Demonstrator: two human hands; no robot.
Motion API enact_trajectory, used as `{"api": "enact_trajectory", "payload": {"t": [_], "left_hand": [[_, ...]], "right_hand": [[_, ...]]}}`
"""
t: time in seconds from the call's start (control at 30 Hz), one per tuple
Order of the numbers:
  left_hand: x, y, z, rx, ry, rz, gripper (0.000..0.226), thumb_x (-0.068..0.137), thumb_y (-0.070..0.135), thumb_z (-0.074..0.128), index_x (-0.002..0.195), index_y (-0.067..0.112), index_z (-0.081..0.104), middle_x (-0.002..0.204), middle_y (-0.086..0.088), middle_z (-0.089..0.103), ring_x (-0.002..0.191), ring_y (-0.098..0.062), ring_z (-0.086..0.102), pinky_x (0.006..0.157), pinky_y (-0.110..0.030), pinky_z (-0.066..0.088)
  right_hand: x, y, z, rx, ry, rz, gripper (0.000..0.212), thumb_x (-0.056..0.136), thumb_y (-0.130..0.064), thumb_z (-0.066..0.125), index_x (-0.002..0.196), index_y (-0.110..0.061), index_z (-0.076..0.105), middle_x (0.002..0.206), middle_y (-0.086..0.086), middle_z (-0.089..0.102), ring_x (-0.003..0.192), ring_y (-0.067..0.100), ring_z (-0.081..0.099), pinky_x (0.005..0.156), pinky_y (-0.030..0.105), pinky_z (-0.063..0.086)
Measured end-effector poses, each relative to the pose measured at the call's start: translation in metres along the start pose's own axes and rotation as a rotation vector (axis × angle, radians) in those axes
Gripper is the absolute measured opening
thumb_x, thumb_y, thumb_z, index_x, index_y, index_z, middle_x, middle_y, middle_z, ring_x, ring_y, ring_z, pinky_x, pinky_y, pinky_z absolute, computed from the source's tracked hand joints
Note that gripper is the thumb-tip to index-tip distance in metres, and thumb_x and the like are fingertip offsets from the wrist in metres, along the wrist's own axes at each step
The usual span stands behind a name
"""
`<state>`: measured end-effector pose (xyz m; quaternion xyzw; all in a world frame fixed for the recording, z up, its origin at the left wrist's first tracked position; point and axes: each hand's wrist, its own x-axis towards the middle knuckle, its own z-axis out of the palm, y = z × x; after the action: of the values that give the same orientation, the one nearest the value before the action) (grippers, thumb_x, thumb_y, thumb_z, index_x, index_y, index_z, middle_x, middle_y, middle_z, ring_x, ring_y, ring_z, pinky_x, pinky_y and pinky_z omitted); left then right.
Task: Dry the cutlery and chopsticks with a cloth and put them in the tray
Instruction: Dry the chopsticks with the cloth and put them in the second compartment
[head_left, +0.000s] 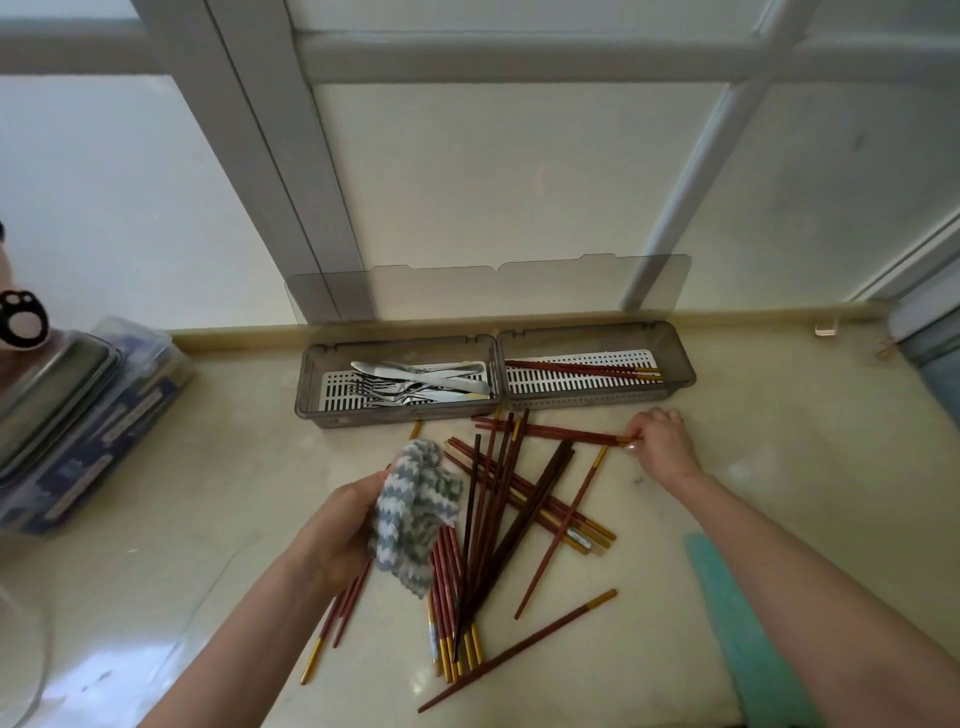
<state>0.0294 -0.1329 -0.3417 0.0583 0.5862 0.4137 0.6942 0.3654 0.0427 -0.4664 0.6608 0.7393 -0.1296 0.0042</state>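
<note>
Grey-and-white cloth (413, 512) is gripped, bunched up, in the raised left hand (343, 525). The right hand (662, 444) stretches forward, fingers (638, 435) pinching red chopsticks (550, 432) on the tabletop (779, 415), with the tray (587, 400) just beyond.

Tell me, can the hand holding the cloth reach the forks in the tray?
Probably yes. The tray has its lid up and nothing covers the forks, though the left hand grips the cloth.

We cannot read any words or numbers here; the blue boxes (111, 441) stacked on the left have pale labels (78, 486) on their sides; the print on them is too blurry for us to make out.
</note>
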Motion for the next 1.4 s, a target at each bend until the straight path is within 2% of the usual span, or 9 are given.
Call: {"api": "enact_trajectory", "payload": {"t": [0.13, 0.27, 0.37, 0.43, 0.67, 0.9, 1.07, 1.27, 1.4], "left_hand": [[-0.001, 0.001, -0.002, -0.132, -0.077, -0.132, 0.027, 0.093, 0.015, 0.041, 0.096, -0.003, 0.062, 0.081, -0.017, 0.071, 0.074, -0.028, 0.067, 0.076, -0.041, 0.045], [0.002, -0.001, -0.003, -0.158, -0.107, -0.132, 0.023, 0.092, 0.01, 0.04, 0.089, 0.0, 0.06, 0.07, -0.013, 0.068, 0.067, -0.023, 0.061, 0.072, -0.037, 0.044], [0.0, -0.001, 0.001, -0.217, -0.19, -0.089, 0.021, 0.07, 0.011, 0.072, 0.086, -0.001, 0.066, 0.07, -0.012, 0.069, 0.061, -0.023, 0.066, 0.067, -0.038, 0.052], [0.004, -0.003, 0.001, -0.269, -0.224, -0.087, 0.039, 0.052, 0.009, 0.082, 0.087, -0.002, 0.069, 0.072, -0.014, 0.07, 0.058, -0.022, 0.069, 0.054, -0.035, 0.057], [0.009, -0.006, 0.002, -0.318, -0.202, -0.079, 0.021, 0.087, 0.003, 0.037, 0.094, -0.001, 0.056, 0.067, -0.014, 0.069, 0.053, -0.022, 0.068, 0.046, -0.033, 0.056], [0.006, -0.009, 0.004, -0.277, -0.255, -0.091, 0.02, 0.07, 0.001, 0.056, 0.09, -0.002, 0.061, 0.066, -0.014, 0.07, 0.053, -0.022, 0.068, 0.045, -0.032, 0.055], [0.014, -0.014, -0.005, -0.331, -0.318, -0.008, 0.089, 0.01, 0.005, 0.093, 0.094, 0.0, 0.065, 0.077, -0.015, 0.071, 0.062, -0.023, 0.07, 0.058, -0.041, 0.058], [0.006, -0.012, 0.013, -0.317, -0.364, 0.07, 0.052, 0.036, 0.025, 0.094, 0.081, 0.009, 0.076, 0.08, -0.007, 0.073, 0.068, -0.016, 0.07, 0.063, -0.03, 0.057], [0.006, -0.011, 0.013, -0.28, -0.226, 0.215, 0.039, 0.083, 0.029, 0.057, 0.115, 0.007, 0.06, 0.098, -0.008, 0.07, 0.085, -0.019, 0.067, 0.077, -0.032, 0.055]], "right_hand": [[-0.005, 0.002, -0.012, 0.08, -0.072, 0.064, 0.013, 0.085, -0.006, 0.062, 0.094, -0.014, 0.064, 0.096, 0.01, 0.064, 0.095, 0.032, 0.059, 0.081, 0.035, 0.047], [-0.013, 0.018, -0.04, 0.453, -0.137, 0.233, 0.03, 0.085, 0.01, 0.052, 0.07, -0.016, 0.055, 0.058, 0.01, 0.058, 0.05, 0.021, 0.055, 0.045, 0.022, 0.043], [-0.033, 0.038, -0.056, 0.657, -0.093, 0.31, 0.03, 0.084, 0.017, 0.052, 0.066, -0.007, 0.053, 0.048, 0.012, 0.055, 0.032, 0.011, 0.049, 0.031, 0.016, 0.035], [-0.049, 0.046, -0.059, 0.684, -0.077, 0.342, 0.029, 0.082, 0.018, 0.054, 0.063, -0.004, 0.056, 0.044, 0.01, 0.056, 0.028, 0.006, 0.046, 0.031, 0.014, 0.033], [-0.067, 0.042, -0.082, 0.699, 0.1, 0.327, 0.017, 0.077, 0.017, 0.059, 0.07, 0.003, 0.065, 0.048, 0.011, 0.058, 0.032, 0.004, 0.046, 0.036, 0.009, 0.035], [-0.069, 0.02, -0.104, 0.798, 0.15, 0.27, 0.021, 0.079, 0.015, 0.061, 0.067, -0.002, 0.062, 0.051, 0.012, 0.059, 0.034, 0.002, 0.048, 0.04, 0.01, 0.039], [-0.091, -0.034, -0.134, 1.182, 0.021, 0.178, 0.016, 0.084, 0.013, 0.054, 0.074, 0.001, 0.058, 0.049, 0.007, 0.062, 0.038, 0.006, 0.048, 0.038, 0.014, 0.035], [-0.129, -0.152, -0.092, 1.597, -0.439, 0.121, 0.005, 0.084, 0.003, 0.056, 0.088, 0.004, 0.059, 0.067, 0.015, 0.062, 0.048, 0.011, 0.051, 0.041, 0.015, 0.039], [-0.142, -0.195, -0.075, 1.727, -0.514, 0.166, 0.008, 0.089, 0.003, 0.052, 0.095, 0.004, 0.057, 0.068, 0.015, 0.063, 0.051, 0.012, 0.052, 0.043, 0.017, 0.04]]}}
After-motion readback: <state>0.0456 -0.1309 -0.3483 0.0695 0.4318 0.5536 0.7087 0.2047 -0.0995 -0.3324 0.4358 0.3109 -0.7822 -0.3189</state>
